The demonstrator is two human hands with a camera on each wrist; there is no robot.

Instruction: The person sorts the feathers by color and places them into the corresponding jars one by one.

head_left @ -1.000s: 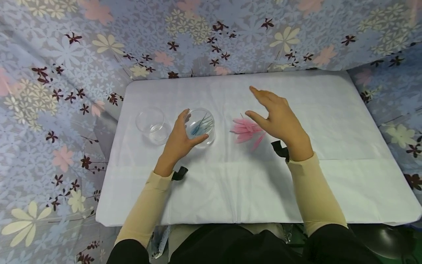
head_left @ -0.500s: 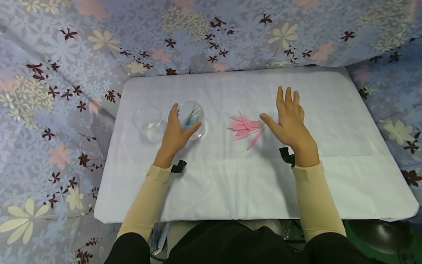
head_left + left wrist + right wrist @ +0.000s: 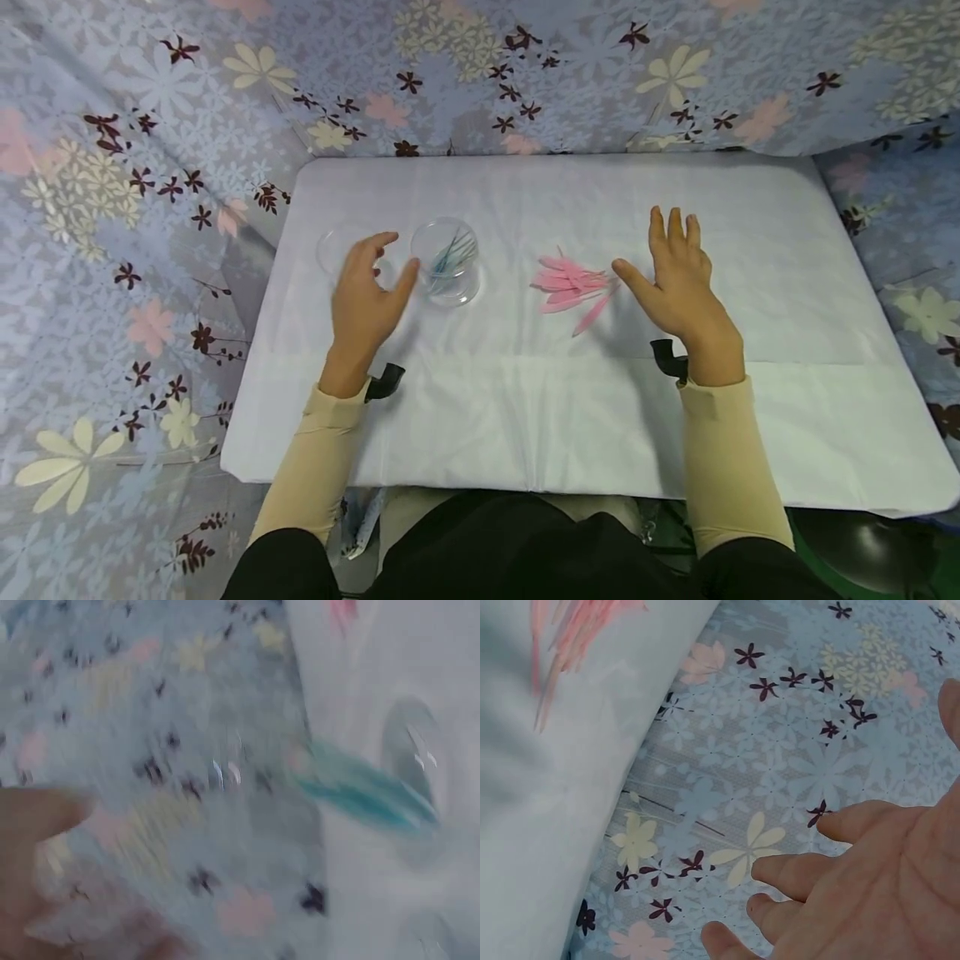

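A clear cup (image 3: 454,291) holding thin blue-green, feather-like pieces (image 3: 452,257) stands left of the table's middle. My left hand (image 3: 366,300) hovers just left of it, thumb and fingers apart, with nothing between them. It partly hides a second clear cup (image 3: 330,250) behind it. The left wrist view is blurred; the blue-green pieces (image 3: 360,791) show there at the right. To the right lies a loose bunch of pink, feather-like pieces (image 3: 570,285) on the table. My right hand (image 3: 682,287) is spread in the air just right of that bunch, touching nothing.
A white cloth covers the table (image 3: 480,417). Flowered fabric (image 3: 480,92) hangs along its back and both sides. A round dark object (image 3: 862,542) sits below the table's right front edge.
My left hand has left the cup with the blue-green pieces and moved left, toward the other cup. My right hand has shifted right, away from the pink pieces, and its fingers have spread.
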